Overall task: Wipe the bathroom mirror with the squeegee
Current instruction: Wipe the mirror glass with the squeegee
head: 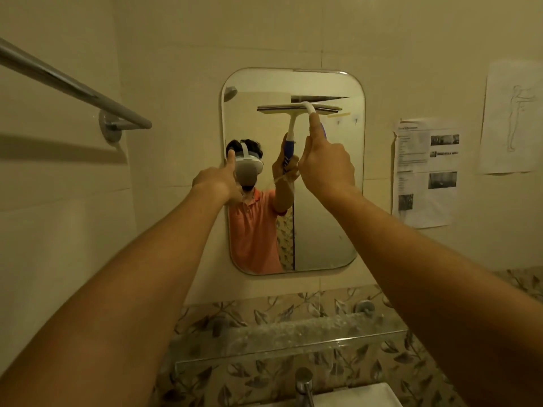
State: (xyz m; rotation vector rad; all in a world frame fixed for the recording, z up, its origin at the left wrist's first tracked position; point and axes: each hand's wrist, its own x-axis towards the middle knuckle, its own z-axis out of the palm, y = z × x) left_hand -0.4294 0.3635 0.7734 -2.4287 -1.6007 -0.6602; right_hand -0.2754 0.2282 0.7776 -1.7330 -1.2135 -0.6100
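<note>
Fingers of the right hand (326, 163) clench the squeegee (299, 108) — blade above them, high on the mirror (323, 215). Fingers of the left hand (216, 183) are hidden. Next, probably a steady downward pull.

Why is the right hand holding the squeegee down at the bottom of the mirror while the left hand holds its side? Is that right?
Not quite. In the head view the right hand holds the squeegee up near the top of the mirror, not the bottom. The left hand does hold its side.

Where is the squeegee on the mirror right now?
In the head view, the squeegee has its blade across the upper right part of the mirror, handle gripped below by the right hand.
</note>
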